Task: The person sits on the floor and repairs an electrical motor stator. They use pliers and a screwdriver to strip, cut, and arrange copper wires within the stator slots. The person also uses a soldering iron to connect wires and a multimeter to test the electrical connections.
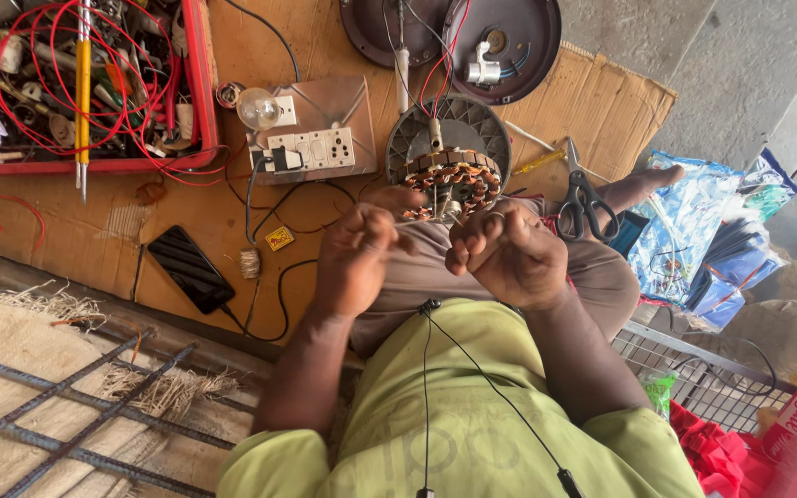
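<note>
The left hand (354, 258) and right hand (507, 254) are curling shut, holding nothing I can see. The fan motor (449, 166) is lying on cardboard (177, 212) just past both hands, with scissors (585, 198) beside it.

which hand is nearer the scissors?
Right. The right hand is curled just left of the scissors in the view; the left hand sits farther off, beyond the right hand.

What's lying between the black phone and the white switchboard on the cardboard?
In the head view, between the black phone and the white switchboard lie a small yellow box, a wound wire spool and loops of black cable.
</note>
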